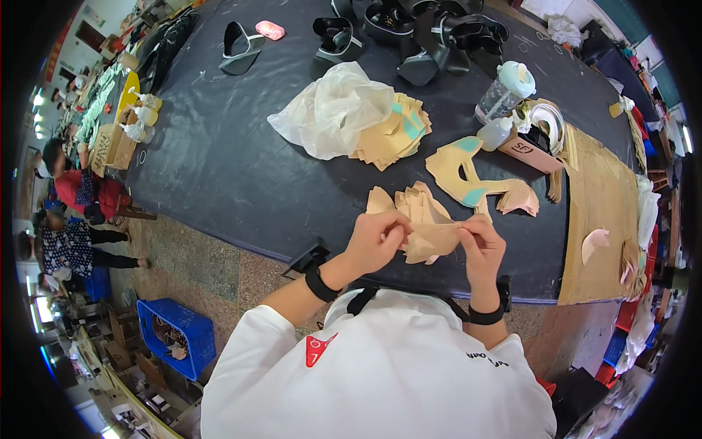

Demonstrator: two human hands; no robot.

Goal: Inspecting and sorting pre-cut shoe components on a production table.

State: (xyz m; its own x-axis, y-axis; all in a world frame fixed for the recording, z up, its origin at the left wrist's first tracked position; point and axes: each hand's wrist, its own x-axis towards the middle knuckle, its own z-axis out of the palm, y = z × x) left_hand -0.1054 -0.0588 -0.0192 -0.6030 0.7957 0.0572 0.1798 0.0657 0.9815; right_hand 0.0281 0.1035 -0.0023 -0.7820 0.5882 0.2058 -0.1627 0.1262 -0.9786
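Note:
Near the front edge of the dark table, my left hand [376, 238] pinches one end of a tan cut piece [430, 243]. The other end is between the thumb and fingers of my right hand [480, 245], so the piece spans both hands. Right behind it lies a loose pile of similar tan pieces [418, 199], partly hidden by the held one. Beyond my right hand rests a larger curved tan piece [448, 170] with teal patches. Farther back, a fanned stack of tan pieces [380, 146] sits partly under a crumpled clear plastic bag [333, 110].
Black shaped pieces [420, 62] crowd the table's far side, near a pink packet [270, 30]. At right stand a clear jug [503, 94], a small carton [532, 152] and flat cardboard [596, 212]. A blue crate [197, 340] is on the floor at left, where other people [69, 238] are.

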